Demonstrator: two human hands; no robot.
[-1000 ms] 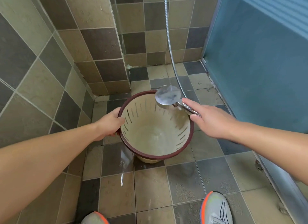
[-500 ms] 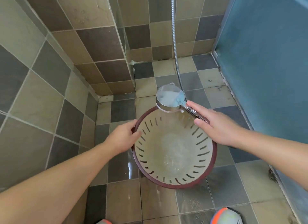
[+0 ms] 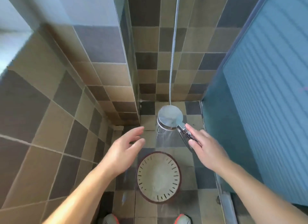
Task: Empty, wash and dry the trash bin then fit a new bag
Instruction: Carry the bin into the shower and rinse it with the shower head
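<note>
Bin (image 3: 159, 177) upright on tiled floor (image 3: 206, 205), mouth up toward camera, long axis vertical, between two shoes. Round, cream inside, dark red rim, short slots ringing wall; wet. Left hand (image 3: 123, 150) empty, fingers spread, above and left of bin, not touching. Right hand (image 3: 206, 148) grips chrome handle of shower head (image 3: 170, 117); round face down, water spraying. Ribbed metal hose (image 3: 173, 45) runs up wall.

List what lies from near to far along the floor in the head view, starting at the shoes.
Shoes → bin → shower head held by the right hand → hose rising up the tiled back wall.
</note>
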